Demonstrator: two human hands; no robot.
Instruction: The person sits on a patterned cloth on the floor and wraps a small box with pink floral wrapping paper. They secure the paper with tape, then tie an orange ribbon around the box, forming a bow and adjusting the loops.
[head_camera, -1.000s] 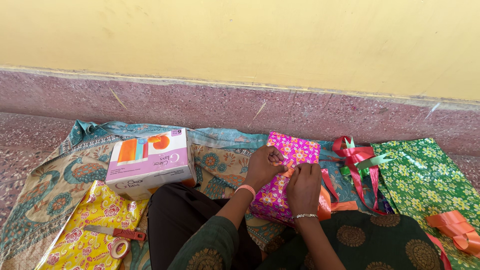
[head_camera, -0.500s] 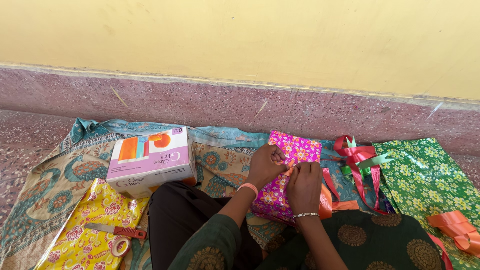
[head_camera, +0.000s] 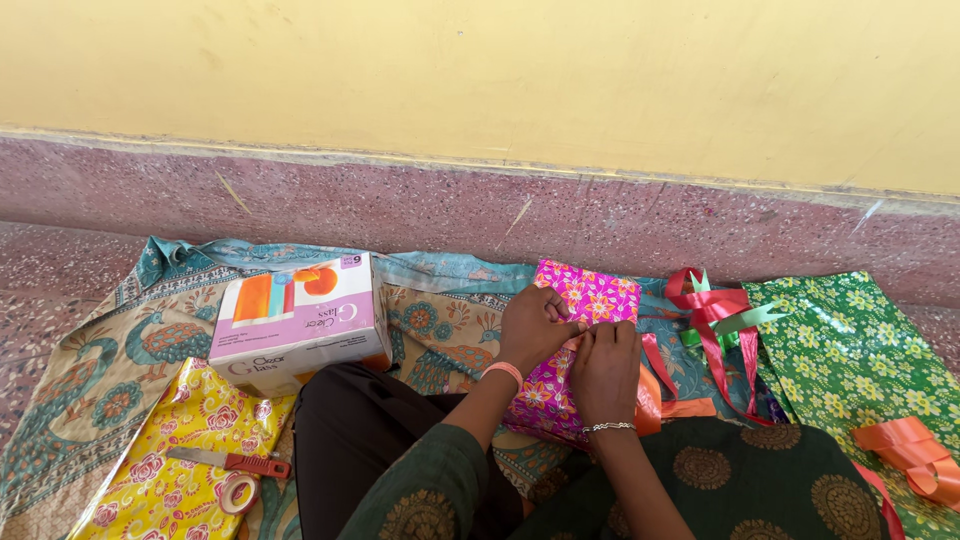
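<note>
Down on the floor, a patterned cloth (head_camera: 120, 350) is spread along the wall, with a green flowered wrapping sheet (head_camera: 850, 350) at its right end and a yellow flowered sheet (head_camera: 190, 440) at its left. A white and lilac carton (head_camera: 300, 325) stands beside the yellow sheet. The pink flowered parcel (head_camera: 585, 300) lies in front of the person's lap, an orange ribbon (head_camera: 650, 400) running across it. The left hand (head_camera: 530, 330) and the right hand (head_camera: 605, 365) meet on top of it, fingertips pressed together, pinching the ribbon. A red-handled cutter (head_camera: 235, 462) and a tape roll (head_camera: 238, 492) rest on the yellow sheet.
</note>
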